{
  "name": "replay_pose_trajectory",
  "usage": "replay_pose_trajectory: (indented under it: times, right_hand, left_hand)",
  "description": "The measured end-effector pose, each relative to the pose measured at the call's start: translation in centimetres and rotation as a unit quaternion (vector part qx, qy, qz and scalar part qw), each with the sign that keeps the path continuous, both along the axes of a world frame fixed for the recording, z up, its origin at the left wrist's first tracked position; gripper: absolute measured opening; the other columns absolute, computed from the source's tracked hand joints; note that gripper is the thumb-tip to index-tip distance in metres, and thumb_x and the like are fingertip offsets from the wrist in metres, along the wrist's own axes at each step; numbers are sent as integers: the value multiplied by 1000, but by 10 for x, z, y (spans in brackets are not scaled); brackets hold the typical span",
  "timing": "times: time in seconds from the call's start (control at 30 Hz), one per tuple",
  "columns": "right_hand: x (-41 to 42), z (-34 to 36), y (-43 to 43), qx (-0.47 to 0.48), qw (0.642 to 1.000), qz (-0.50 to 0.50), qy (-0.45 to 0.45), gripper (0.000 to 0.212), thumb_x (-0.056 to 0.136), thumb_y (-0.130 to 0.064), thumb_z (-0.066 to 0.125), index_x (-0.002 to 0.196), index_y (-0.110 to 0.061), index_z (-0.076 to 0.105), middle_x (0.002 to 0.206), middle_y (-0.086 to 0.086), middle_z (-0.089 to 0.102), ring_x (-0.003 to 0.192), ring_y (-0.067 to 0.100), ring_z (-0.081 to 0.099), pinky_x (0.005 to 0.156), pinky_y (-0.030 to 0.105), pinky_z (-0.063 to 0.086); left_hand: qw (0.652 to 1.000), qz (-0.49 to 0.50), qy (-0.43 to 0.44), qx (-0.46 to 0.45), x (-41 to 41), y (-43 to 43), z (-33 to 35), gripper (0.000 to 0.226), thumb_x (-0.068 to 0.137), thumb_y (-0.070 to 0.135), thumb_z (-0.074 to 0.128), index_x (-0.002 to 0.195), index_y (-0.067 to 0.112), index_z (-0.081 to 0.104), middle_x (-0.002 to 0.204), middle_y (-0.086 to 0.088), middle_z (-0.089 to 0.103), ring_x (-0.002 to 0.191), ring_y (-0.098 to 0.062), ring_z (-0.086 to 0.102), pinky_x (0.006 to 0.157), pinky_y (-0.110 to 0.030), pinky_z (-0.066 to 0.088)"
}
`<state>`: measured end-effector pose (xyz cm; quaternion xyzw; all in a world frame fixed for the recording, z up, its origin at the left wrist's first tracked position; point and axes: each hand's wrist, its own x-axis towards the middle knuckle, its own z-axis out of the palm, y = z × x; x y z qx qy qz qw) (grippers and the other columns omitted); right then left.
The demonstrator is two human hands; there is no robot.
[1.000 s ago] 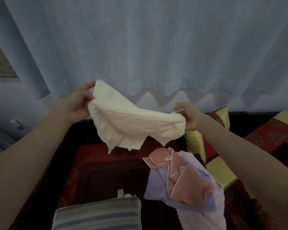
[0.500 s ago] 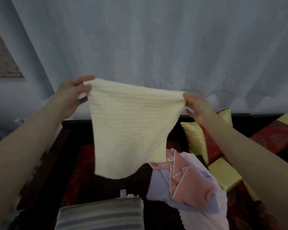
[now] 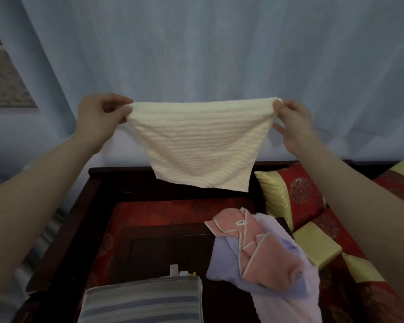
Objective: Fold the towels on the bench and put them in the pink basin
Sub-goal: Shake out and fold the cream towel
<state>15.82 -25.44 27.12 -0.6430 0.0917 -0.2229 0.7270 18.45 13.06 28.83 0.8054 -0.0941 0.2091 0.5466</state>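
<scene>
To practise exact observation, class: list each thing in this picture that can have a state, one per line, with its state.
cream towel: unfolded, held up above the bench, hanging flat.
left hand: pinches the cream towel's top left corner.
right hand: pinches its top right corner.
pink towel: crumpled, lying on the lilac towel.
lilac towel: unfolded, heaped on the bench.
striped towel: folded, lying flat.

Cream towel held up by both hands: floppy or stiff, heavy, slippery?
Likely floppy: the cream towel sags and narrows below corners pinched by the left hand and right hand. Probably light: fingertip pinches alone hold it. Ribbed weave probably resists slipping.
</scene>
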Motion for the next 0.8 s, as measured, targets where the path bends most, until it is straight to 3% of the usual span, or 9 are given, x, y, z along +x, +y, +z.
replay_pose_trajectory:
  times: [0.13, 0.2, 0.3, 0.4, 0.5, 0.57, 0.63, 0.8]
  right_hand:
    - [2, 2, -4, 15, 999, 1, -30, 11, 84, -15, 71, 76, -15, 64, 88, 2, 66, 87, 13, 64, 89, 36, 55]
    - [3, 1, -7, 14, 999, -2, -43, 10, 78, -17, 77, 78, -12, 67, 91, 6, 68, 87, 17, 66, 85, 34, 57]
    - [6, -1, -11, -7, 999, -22, -42, 9, 77, -16, 77, 79, -12, 69, 88, 7, 69, 84, 18, 66, 79, 29, 57]
    - [11, -9, -13, -32, 998, -41, -25, 7, 81, -16, 74, 77, -14, 69, 84, 5, 69, 82, 18, 65, 78, 30, 58]
    - [12, -19, -13, -45, 998, -47, -12, 7, 82, -16, 72, 77, -15, 68, 83, 3, 68, 81, 17, 65, 74, 27, 56]
    - [9, -27, -13, -41, 998, -50, -11, 8, 84, -15, 71, 77, -15, 67, 81, 2, 67, 79, 15, 65, 71, 26, 55]
    - [-3, -37, -14, -45, 998, -46, -8, 7, 85, -17, 69, 79, -16, 65, 84, 2, 65, 81, 16, 65, 71, 27, 55]
    - [-55, -90, -21, -106, 994, -18, 32, 8, 90, -17, 63, 83, -19, 61, 76, -6, 67, 72, 9, 64, 66, 28, 56]
  left_hand:
    - [1000, -18, 16, 0, 2, 0, 4, 37, 76, 3, 74, 112, 9, 67, 88, -4, 66, 74, -2, 62, 87, -19, 52]
    - [998, 1, -13, 63, 2, 2, 4, 36, 77, 7, 74, 112, 9, 68, 97, -8, 68, 75, 1, 62, 87, -16, 50]
    - [977, 37, -65, 198, 2, 2, 5, 23, 84, 19, 68, 104, 9, 72, 96, -5, 66, 70, 9, 57, 71, 5, 37]
    - [970, 43, -60, 233, 6, 0, 0, 20, 84, 20, 68, 99, 8, 72, 103, -8, 58, 78, -5, 56, 76, 0, 36]
    - [978, 18, -4, 208, 11, -3, -9, 16, 87, 17, 64, 99, 7, 67, 115, -7, 66, 98, -11, 58, 90, -22, 41]
    - [989, -42, 57, 132, 5, -7, -15, 4, 90, 12, 59, 91, 9, 62, 98, -6, 71, 88, -13, 62, 88, -27, 50]
    - [985, -124, 108, 60, -9, -9, -21, 10, 91, 5, 55, 84, 11, 56, 72, 6, 72, 74, -5, 66, 78, -21, 57]
    - [963, -193, 158, 104, -56, 3, -62, 16, 70, -2, 73, 75, 7, 61, 53, 6, 64, 54, 3, 56, 59, -4, 46]
